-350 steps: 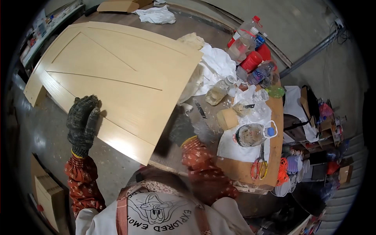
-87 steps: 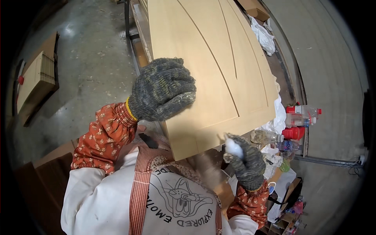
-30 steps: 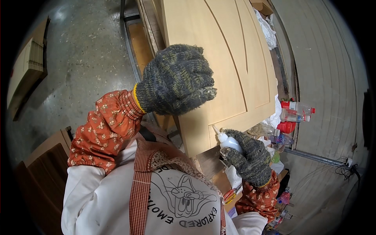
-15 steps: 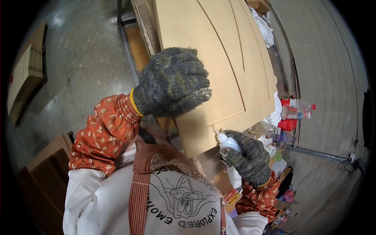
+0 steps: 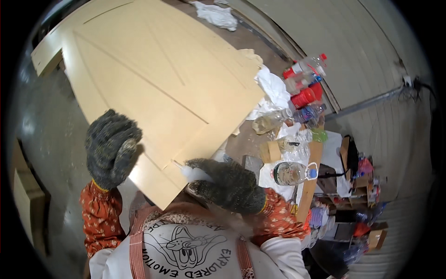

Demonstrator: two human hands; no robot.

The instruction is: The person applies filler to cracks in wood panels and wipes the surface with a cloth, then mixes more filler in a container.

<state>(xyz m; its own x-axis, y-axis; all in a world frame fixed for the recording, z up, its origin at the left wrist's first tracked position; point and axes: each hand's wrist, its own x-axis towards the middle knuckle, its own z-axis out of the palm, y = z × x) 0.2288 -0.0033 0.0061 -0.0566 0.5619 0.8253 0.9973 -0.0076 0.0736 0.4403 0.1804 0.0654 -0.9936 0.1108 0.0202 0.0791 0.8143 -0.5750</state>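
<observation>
A pale wooden door panel (image 5: 153,69) with long grooves cut in its face lies across the work surface in front of me. My right hand (image 5: 232,183), in a dark knitted glove, is closed round a small whitish squeeze bottle (image 5: 194,174). Its thin nozzle points at the panel's near end, close to a groove; whether the tip touches I cannot tell. My left hand (image 5: 113,149), gloved the same way, is curled up at the panel's left edge. Whatever may be inside those fingers is hidden.
Right of the panel, several plastic bottles (image 5: 306,79), crumpled white plastic (image 5: 272,88) and a large handled bottle (image 5: 292,173) crowd the bench. Stacked boards (image 5: 30,200) stand on the floor at left. A shelf with clutter (image 5: 367,190) is at far right.
My view has swung right, so the panel appears turned and further left. My left hand has gone from over the panel to its left edge. The squeeze bottle stays in my right hand.
</observation>
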